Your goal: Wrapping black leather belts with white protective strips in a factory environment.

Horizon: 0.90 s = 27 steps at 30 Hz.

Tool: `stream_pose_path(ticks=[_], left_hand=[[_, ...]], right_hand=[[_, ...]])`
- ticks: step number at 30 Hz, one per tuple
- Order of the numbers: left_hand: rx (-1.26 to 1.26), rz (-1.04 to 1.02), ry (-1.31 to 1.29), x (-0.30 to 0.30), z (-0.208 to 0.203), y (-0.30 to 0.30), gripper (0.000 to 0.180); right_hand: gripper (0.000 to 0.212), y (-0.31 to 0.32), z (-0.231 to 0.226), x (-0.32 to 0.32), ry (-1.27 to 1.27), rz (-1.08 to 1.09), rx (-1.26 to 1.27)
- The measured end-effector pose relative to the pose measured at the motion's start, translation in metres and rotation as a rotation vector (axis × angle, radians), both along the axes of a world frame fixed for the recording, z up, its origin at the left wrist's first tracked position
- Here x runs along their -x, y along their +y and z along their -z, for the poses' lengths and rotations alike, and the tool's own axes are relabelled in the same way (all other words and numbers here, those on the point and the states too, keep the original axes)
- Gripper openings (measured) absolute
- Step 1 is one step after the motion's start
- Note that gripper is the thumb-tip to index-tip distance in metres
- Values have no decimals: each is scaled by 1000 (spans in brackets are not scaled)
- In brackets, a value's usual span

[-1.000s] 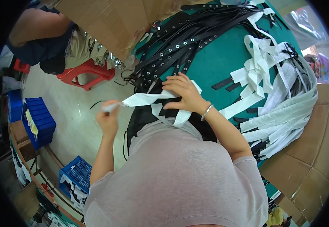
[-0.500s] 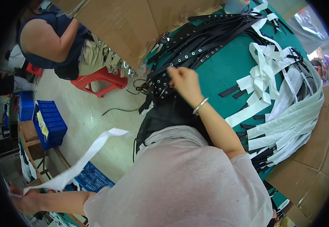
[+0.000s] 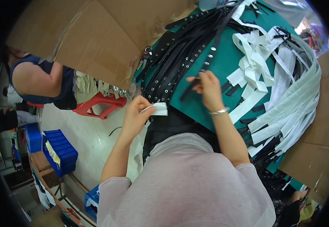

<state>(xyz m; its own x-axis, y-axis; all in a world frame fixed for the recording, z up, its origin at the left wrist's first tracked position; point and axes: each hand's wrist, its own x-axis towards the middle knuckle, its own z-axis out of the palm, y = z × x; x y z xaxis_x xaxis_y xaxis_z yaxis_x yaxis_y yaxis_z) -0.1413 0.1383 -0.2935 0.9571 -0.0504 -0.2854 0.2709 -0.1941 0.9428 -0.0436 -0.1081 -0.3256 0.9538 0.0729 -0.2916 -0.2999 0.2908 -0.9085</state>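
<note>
My left hand (image 3: 133, 118) pinches the end of a white fabric strip (image 3: 161, 109) close to the table's near left edge. Part of that strip hangs below the hand over the floor. Fingers of my right hand (image 3: 211, 94) are closed around a black strap with metal eyelets (image 3: 212, 54), its short end hanging free below them. The strap runs up from the hand toward the far end of the table. To its left lies a pile of similar black eyelet straps (image 3: 183, 55), and several loose white strips (image 3: 253, 68) lie in a tangle to the right.
A green table top (image 3: 200, 99) carries the straps, with a bundle of white and black strips (image 3: 285, 113) at its right. Cardboard (image 3: 92, 38) rises at the far left, and more (image 3: 312, 151) stands right. A person (image 3: 35, 77) sits on a red stool (image 3: 102, 107); a blue crate (image 3: 60, 151) stands left.
My left hand has come from the far lower left to the table edge with the white strip. My right hand has moved right and lifted a black strap from the pile.
</note>
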Motion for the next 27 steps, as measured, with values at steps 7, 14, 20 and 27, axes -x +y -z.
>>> stream_pose_path(ticks=[7,14,20,27], left_hand=[[162,215,-81,-23,2,-60,17],[-261,234,-331,-42,-36,-87,13],[414,-8,-55,-48,-23,-114,28],[710,-139,-52,-56,-12,-131,25]], right_hand=[[22,-62,-28,57,246,-167,-440],[18,-73,-66,58,-122,-71,-263],[18,-62,-69,57,-268,243,-135],[18,-52,-65,57,-348,357,-126]])
